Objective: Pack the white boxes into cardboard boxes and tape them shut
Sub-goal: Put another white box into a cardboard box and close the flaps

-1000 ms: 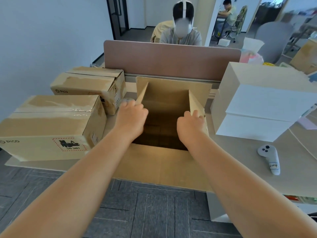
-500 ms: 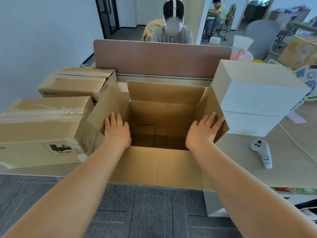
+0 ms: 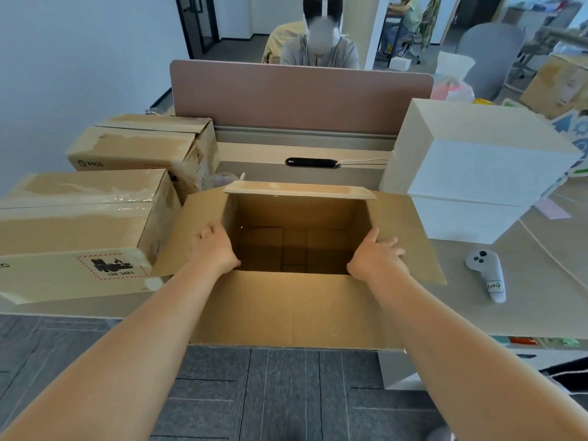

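Observation:
An open cardboard box (image 3: 286, 310) stands at the desk's front edge with nothing inside and all its flaps folded outward. My left hand (image 3: 213, 249) presses flat on the left flap (image 3: 191, 232). My right hand (image 3: 378, 257) presses flat on the right flap (image 3: 410, 237), fingers spread. Two white boxes (image 3: 477, 173) are stacked one on the other just right of the carton. Left of it lie two taped cardboard boxes, one near (image 3: 79, 230) and one farther back (image 3: 140, 148).
A white handheld controller (image 3: 486, 270) lies on the desk (image 3: 525, 300) at the right, with a thin cable beside it. A brown divider panel (image 3: 302, 93) runs along the desk's back; a person sits behind it. Grey carpet floor lies below the front edge.
Both hands have pushed the side flaps from upright down and outward until nearly flat. The far flap has also folded back, and the view has tilted lower.

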